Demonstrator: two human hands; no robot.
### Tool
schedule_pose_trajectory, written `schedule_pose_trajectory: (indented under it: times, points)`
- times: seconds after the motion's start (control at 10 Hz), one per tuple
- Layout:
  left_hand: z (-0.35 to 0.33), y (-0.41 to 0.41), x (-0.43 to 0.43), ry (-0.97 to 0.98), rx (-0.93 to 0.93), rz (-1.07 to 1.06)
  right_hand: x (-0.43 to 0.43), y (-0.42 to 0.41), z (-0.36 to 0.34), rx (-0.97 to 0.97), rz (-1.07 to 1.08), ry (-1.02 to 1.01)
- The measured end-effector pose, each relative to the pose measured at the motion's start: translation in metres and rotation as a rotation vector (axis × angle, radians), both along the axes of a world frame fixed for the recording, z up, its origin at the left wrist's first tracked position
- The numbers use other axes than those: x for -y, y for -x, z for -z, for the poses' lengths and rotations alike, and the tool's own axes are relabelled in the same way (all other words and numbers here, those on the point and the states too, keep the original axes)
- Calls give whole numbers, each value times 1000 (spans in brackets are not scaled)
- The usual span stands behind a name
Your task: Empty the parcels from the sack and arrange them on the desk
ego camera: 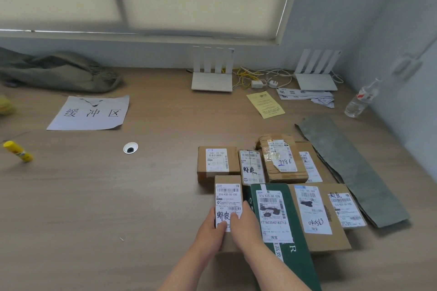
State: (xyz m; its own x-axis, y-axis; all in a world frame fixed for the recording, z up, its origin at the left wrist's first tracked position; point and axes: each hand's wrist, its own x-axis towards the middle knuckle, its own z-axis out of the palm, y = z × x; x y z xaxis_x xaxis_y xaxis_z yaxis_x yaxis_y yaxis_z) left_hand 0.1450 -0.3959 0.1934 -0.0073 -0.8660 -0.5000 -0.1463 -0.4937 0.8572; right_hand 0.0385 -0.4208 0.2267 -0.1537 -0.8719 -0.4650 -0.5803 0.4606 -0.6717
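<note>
Several labelled parcels sit grouped at the desk's right. My left hand [211, 227] and my right hand [244, 224] both rest on a narrow brown parcel [228, 194] with a white label, fingers curled over its near end. Right of it lies a dark green box [279, 215], then a wide brown box [324, 217]. Behind stand a small brown box [217, 163], a slim labelled parcel [251, 166] and a taped carton [281, 160]. The olive sack [59, 71] lies slumped at the back left of the desk [118, 196].
A white paper sign [91, 113] lies near the sack. A yellow glue stick [17, 151] is at the left, a cable grommet [130, 148] mid-desk. Two routers [212, 73], cables, a yellow leaflet [266, 104], a plastic bottle [361, 99] and a grey-green mat [350, 168] are at the right.
</note>
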Motion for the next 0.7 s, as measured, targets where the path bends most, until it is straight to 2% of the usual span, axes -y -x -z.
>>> schedule_pose_trajectory:
  times: [0.2, 0.5, 0.7]
  points:
    - [0, 6, 9, -6, 4, -21, 9, -1, -7, -2, -17, 102]
    - [0, 4, 16, -5, -16, -19, 9, 1, -4, -45, -60, 69]
    - [-12, 0, 11, 26, -9, -27, 2, 1, -9, -23, -14, 105]
